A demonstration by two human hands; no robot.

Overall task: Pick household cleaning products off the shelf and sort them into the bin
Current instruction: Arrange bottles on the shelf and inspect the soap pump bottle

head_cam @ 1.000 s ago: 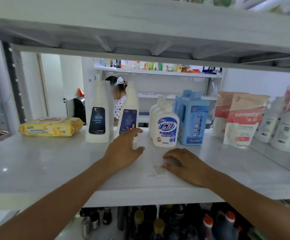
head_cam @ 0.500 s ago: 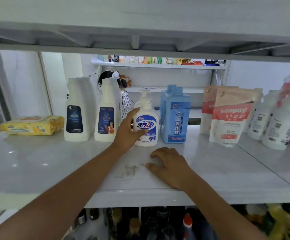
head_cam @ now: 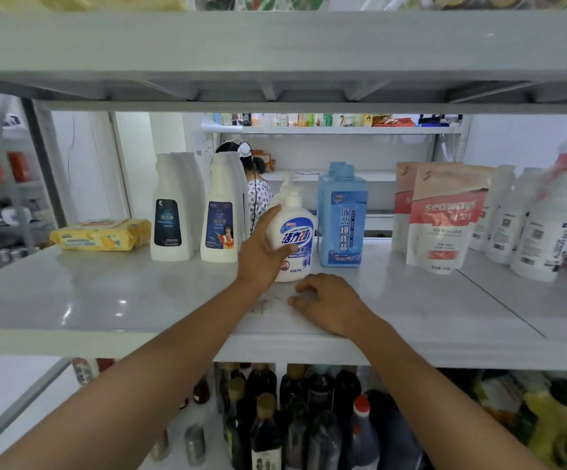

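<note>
The step in hand is judged to be the lifting of one product off the pale grey shelf [head_cam: 105,300]. Between a white plastic bottle with a dark blue label [head_cam: 221,212] on the left and a pale blue rectangular plastic bottle [head_cam: 343,218] on the right, the white plastic pump bottle with a blue-and-white label [head_cam: 295,242] is stood upright. A firm wrap round its body, below the pump neck, is advised. A straight draw toward the shelf edge is then called for, so that neither neighbour, nor the second pump bottle just behind, is knocked. The bin is not in view.

The left hand [head_cam: 263,256] is curled round the pump bottle's left side, with the thumb laid across the lower label. The right hand [head_cam: 329,303] is rested on the shelf just in front of the bottle, fingers loosely bent, and nothing is seen held in it.
</note>
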